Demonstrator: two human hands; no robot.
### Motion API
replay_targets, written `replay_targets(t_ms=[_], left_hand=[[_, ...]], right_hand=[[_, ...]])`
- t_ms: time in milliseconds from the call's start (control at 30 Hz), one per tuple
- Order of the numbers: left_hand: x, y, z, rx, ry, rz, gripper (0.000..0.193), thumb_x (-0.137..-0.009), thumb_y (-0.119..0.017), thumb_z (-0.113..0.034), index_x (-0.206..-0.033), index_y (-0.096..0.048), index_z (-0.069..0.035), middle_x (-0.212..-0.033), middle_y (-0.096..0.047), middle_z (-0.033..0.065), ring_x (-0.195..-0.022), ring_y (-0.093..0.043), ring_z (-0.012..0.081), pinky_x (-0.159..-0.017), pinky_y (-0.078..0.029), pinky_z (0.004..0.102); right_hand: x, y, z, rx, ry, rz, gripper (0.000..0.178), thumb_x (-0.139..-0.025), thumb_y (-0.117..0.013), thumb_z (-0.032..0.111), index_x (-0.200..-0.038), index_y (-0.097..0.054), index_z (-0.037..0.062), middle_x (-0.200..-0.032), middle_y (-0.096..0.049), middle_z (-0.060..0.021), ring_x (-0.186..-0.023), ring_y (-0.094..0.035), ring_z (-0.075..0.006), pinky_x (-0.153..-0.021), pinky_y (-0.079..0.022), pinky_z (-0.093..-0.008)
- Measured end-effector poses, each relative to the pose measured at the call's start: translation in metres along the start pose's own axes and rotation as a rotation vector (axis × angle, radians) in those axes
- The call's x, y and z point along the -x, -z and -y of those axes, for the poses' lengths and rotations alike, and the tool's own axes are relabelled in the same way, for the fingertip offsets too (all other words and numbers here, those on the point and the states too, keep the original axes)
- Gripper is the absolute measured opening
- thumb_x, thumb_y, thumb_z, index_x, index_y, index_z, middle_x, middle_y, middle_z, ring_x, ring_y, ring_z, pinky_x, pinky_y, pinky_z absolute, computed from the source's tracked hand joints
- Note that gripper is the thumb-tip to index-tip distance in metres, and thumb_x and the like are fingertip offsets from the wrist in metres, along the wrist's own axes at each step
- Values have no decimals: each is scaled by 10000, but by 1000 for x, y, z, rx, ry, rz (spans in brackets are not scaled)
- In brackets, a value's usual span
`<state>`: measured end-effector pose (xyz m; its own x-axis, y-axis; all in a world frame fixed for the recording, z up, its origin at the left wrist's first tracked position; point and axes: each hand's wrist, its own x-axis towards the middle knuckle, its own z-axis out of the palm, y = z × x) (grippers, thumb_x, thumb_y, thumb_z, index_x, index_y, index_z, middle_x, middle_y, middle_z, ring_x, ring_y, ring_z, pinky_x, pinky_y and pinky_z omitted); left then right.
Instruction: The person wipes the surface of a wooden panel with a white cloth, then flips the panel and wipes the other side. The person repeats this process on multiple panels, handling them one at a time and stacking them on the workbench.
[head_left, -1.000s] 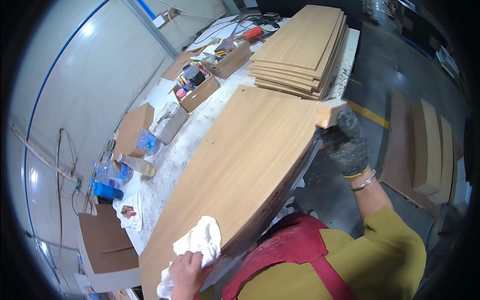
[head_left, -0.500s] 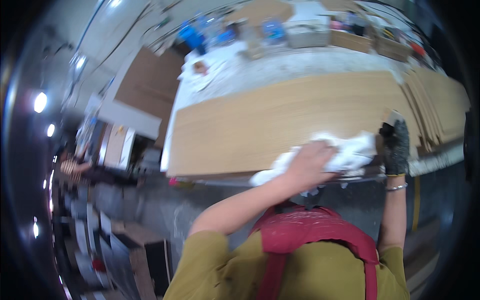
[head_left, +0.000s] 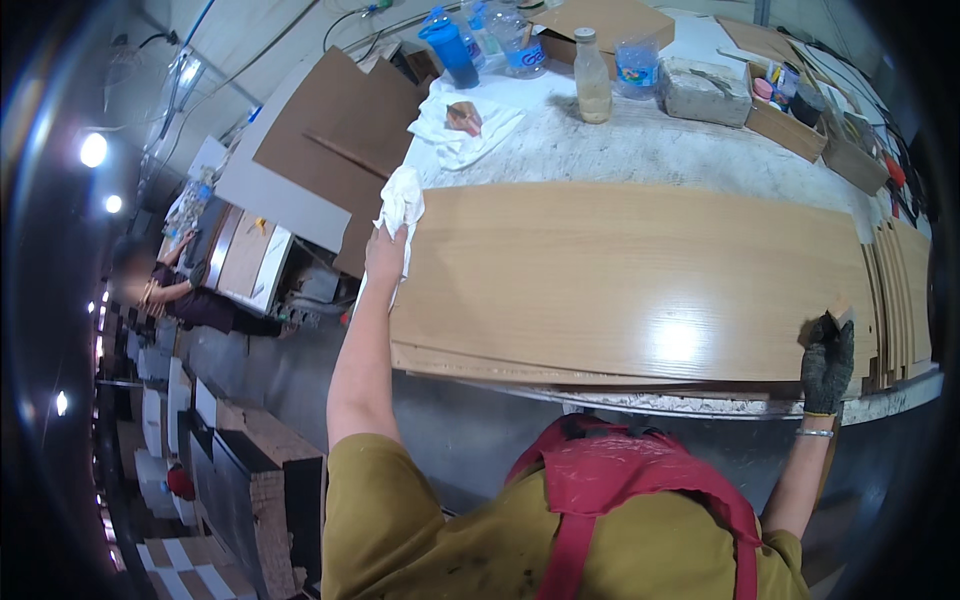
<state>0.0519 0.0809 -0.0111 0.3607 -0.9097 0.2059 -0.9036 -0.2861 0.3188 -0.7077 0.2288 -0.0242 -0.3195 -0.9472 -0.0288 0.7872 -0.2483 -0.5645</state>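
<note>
While left hand (head_left: 385, 255) grips cloth (head_left: 402, 198), arm (head_left: 363, 360) outstretched

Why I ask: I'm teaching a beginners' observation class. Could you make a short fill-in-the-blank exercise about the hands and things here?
1. The cloth in the left hand is coloured ____.
2. The right hand wears a dark ____.
3. The blue bottle stands nearer the ____ end of the board.
4. The apron is coloured ____.

Missing words: white; glove; left; red.
</note>
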Motion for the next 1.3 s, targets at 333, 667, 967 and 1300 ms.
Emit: replay_targets(t_ms=[333,667,967,1300], left_hand=[[-26,-16,-82,303,-196,247,436,-958,-525,-256,-1300,-517,14,-1310,-530,249,-1244,-484,384,-1034,-370,449],[-36,-65,-126,99,-247,57,431,-935,-538,-289,-1206,-562,45,-1169,-587,258,-1092,-553,417,-958,-415,469],[133,-165,-517,307,-1114,108,488,-854,-610,-300,-1238,-564,-3,-1194,-583,260,-1177,-494,430,-1017,-368,491],[176,-145,-597,455,-1227,384,274,-813,-617,-265,-1000,-641,-68,-977,-626,204,-967,-564,401,-852,-448,491]], right_hand=[[11,-13,-3,-145,-22,-101,183,-902,-666,183,-1011,-665,37,-998,-698,-163,-918,-657,-286,-860,-534,-378],[26,-15,-15,516,225,25,413,-888,-509,-3,-1296,-518,62,-1066,-622,-113,-931,-630,-220,-809,-553,-358],[36,-17,16,-512,-187,-159,249,-943,-611,205,-1161,-612,86,-1061,-639,-118,-921,-631,-239,-807,-535,-376],[83,-16,89,-378,10,-118,383,-926,-632,193,-1261,-537,31,-1052,-624,-124,-891,-608,-219,-808,-530,-360]])
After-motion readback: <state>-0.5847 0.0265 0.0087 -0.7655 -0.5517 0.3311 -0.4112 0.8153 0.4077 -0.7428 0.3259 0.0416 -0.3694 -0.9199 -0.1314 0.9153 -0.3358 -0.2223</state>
